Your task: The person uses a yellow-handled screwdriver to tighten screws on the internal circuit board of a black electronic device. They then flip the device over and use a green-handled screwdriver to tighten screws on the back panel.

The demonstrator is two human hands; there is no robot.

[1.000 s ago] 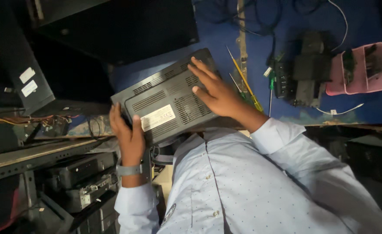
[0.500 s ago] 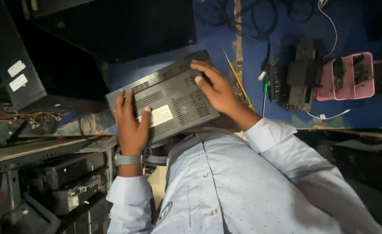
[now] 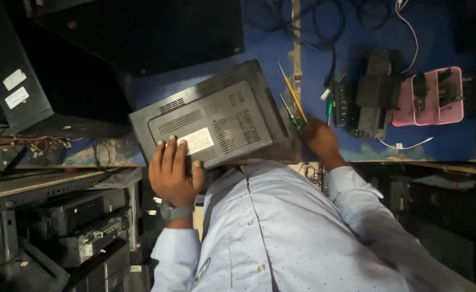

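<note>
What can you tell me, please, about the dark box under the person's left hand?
The box is a flat, dark grey case, plastic or painted metal by its look, lying tilted across the edge of the blue table. Its upward face has rows of vent slots and a pale rectangular label. The left hand rests flat on its near edge, fingers beside the label. The right hand is just off its right side, at a green-handled screwdriver.
</note>
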